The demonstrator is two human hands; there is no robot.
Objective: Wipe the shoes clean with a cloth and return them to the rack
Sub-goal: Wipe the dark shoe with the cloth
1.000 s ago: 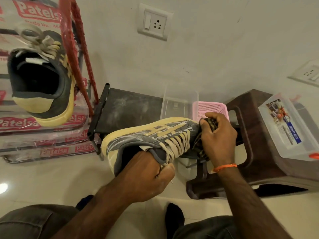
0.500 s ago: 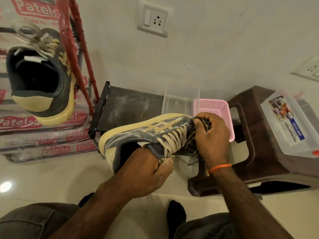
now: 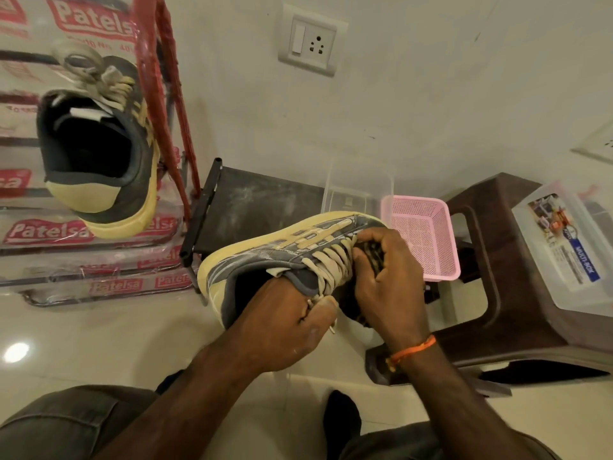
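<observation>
A grey sneaker (image 3: 265, 260) with a pale yellow sole and cream laces is held on its side in mid-air at the centre. My left hand (image 3: 285, 327) grips it at the collar, fingers inside the opening. My right hand (image 3: 388, 277) holds a dark patterned cloth (image 3: 373, 257) bunched against the laces and tongue. The cloth is mostly hidden under the fingers. The matching sneaker (image 3: 99, 154) sits heel-out on the red rack (image 3: 162, 94) at the upper left.
A dark low shelf (image 3: 252, 207) stands by the wall, with a clear plastic tub (image 3: 358, 184) and a pink mesh basket (image 3: 421, 240) beside it. A brown plastic stool (image 3: 497, 277) at right carries a clear lidded box (image 3: 564, 247). A wall socket (image 3: 310, 41) is above.
My right hand slid the cloth back from the toe end toward the laces. The sneaker shifted slightly left and down with my left hand.
</observation>
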